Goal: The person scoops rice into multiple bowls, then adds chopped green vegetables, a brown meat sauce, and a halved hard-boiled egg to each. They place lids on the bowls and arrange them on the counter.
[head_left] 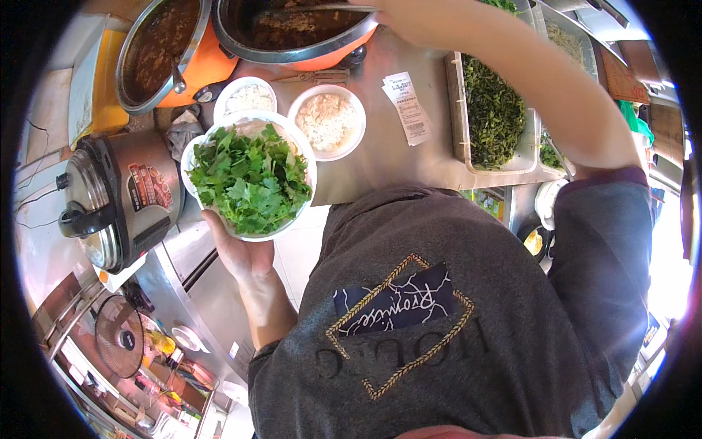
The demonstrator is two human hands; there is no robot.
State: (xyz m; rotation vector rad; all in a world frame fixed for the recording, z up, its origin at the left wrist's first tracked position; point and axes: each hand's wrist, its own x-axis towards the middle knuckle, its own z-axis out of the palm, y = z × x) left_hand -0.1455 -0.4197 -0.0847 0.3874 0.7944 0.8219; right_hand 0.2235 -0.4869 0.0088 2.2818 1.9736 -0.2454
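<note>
A white bowl [313, 172] heaped with chopped green cilantro [252, 179] rests in my left hand [245, 252], whose fingers support it from below. Far off at the top edge, my right hand [409, 18] closes on the thin handle of a long metal utensil [329, 8]; its working end is hidden in the dark stew. That stew sits in an orange pot [322, 58] with a black rim. Just beyond the cilantro bowl stand a white bowl of pale food [247, 96] and another holding rice-like food with brownish bits [327, 122].
A second orange pot [197, 58] of stew, with a metal handle over its rim, is at the far left. Below it stands an electric pressure cooker [128, 197]. Paper receipts [407, 110] lie on the steel counter. Bins of chopped greens [491, 117] line the right side.
</note>
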